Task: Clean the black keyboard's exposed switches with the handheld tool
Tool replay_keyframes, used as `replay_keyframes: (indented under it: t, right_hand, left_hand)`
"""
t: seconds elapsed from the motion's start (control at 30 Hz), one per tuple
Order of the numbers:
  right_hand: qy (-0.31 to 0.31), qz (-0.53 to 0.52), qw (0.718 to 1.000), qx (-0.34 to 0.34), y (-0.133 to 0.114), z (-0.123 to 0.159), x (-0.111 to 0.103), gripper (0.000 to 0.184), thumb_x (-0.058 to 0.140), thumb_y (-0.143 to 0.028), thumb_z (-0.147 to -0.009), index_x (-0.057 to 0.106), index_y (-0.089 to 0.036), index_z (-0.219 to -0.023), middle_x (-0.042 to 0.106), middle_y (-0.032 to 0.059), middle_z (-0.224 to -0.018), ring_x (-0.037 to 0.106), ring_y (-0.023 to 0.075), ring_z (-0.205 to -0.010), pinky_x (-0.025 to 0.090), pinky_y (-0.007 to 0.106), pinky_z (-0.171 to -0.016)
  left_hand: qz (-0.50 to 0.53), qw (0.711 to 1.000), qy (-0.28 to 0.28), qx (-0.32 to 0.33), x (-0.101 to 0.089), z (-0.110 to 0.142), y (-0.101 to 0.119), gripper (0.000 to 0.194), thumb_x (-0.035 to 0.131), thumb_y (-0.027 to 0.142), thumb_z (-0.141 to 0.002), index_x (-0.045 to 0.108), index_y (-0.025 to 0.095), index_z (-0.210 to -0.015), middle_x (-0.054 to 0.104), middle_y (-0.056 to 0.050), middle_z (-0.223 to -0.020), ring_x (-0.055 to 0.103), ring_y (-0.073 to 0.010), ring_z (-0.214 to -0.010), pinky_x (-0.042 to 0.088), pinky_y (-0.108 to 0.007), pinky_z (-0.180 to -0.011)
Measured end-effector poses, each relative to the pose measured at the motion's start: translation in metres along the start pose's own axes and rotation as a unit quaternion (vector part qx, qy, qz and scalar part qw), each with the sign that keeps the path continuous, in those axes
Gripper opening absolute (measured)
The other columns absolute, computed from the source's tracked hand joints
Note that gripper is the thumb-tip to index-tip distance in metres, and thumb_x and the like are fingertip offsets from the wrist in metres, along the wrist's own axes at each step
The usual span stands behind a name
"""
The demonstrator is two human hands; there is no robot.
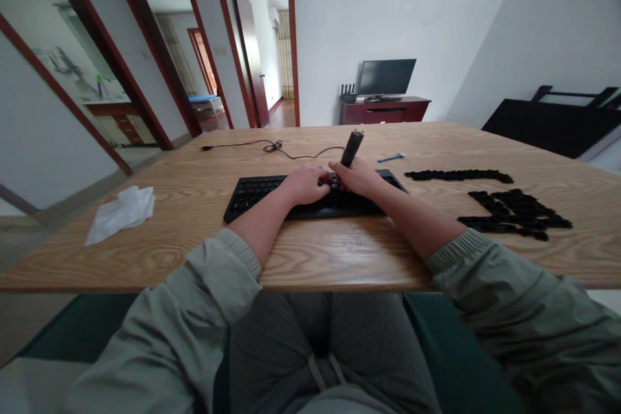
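Note:
A black keyboard (257, 194) lies on the table in front of me, under both hands. My right hand (356, 176) is closed round a tool with a thick black handle (352, 149). The handle slants up out of the fist, while its working end is hidden down at the keys. Over the middle of the keyboard, my left hand (306, 184) has its fingers curled in close to the right one. Whatever those fingertips pinch is too small to make out. To the right lie loose black keycaps, a long row (458, 175) and a clustered group (521, 212).
The wooden table (339, 259) bears a crumpled white tissue (121, 210) at left. A coiled black cable (274, 146) runs behind the keyboard, and a small blue brush (392, 158) lies beyond it at right. Farther back, a monitor (387, 77) stands on a red cabinet (388, 112).

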State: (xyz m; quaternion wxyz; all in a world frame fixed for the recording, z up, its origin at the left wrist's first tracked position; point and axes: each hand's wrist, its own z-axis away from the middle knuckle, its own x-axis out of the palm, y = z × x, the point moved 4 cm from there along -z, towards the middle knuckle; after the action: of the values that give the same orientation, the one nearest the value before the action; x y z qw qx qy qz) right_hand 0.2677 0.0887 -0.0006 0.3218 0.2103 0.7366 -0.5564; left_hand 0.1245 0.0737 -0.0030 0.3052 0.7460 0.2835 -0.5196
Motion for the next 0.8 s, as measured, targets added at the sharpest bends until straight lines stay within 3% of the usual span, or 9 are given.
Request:
replay_keyframes:
  t: [0.27,0.47,0.57,0.67,0.8]
  right_hand:
    - [-0.085,-0.086,0.991,0.055,0.014,-0.011,0.001,0.036,0.044,-0.038,-0.093,0.053,-0.018,-0.065,0.052,0.0029,-0.05,0.046,0.0135,-0.047,0.038,0.028,-0.052]
    - [-0.01,-0.031,0.999,0.035,0.004,-0.009,0.001,0.037,0.043,-0.04,-0.096,0.054,-0.018,-0.068,0.057,0.004,-0.057,0.053,0.0148,-0.053,0.038,0.027,-0.054]
    - [0.021,-0.008,0.999,0.027,-0.001,0.002,0.002,0.045,0.045,-0.052,-0.096,0.057,-0.017,-0.071,0.06,0.005,-0.06,0.055,0.0148,-0.054,0.039,0.026,-0.052]
    - [-0.01,-0.06,0.996,0.066,0.001,0.016,0.004,0.049,0.051,-0.061,-0.092,0.062,-0.016,-0.075,0.062,0.0062,-0.062,0.055,0.0141,-0.05,0.042,0.026,-0.047]
    - [-0.078,-0.157,0.98,0.089,0.004,0.028,0.001,0.039,0.058,-0.052,-0.092,0.066,-0.014,-0.087,0.07,0.0096,-0.079,0.06,0.0122,-0.055,0.049,0.024,-0.049]
  left_hand:
    - [-0.008,1.0,-0.01,-0.016,-0.003,0.0,0.001,0.032,0.052,0.027,-0.083,0.076,0.021,-0.104,0.073,-0.005,-0.105,0.065,-0.0223,-0.099,0.051,-0.035,-0.094]
    - [-0.005,1.0,-0.013,-0.02,-0.001,0.0,0.0,0.03,0.053,0.026,-0.082,0.076,0.02,-0.101,0.074,-0.006,-0.102,0.065,-0.0227,-0.098,0.051,-0.035,-0.094]
    - [0.018,1.0,0.0,-0.01,-0.002,0.001,0.0,0.027,0.055,0.027,-0.082,0.074,0.018,-0.099,0.074,-0.007,-0.1,0.065,-0.0221,-0.096,0.052,-0.034,-0.092]
    - [0.044,0.999,0.026,-0.007,-0.005,0.002,0.001,0.028,0.06,0.034,-0.083,0.072,0.018,-0.102,0.073,-0.007,-0.099,0.066,-0.0208,-0.091,0.053,-0.033,-0.085]
    - [0.025,0.999,0.048,-0.008,-0.011,0.003,0.002,0.023,0.056,0.033,-0.089,0.072,0.02,-0.099,0.073,-0.006,-0.098,0.066,-0.0201,-0.091,0.051,-0.032,-0.086]
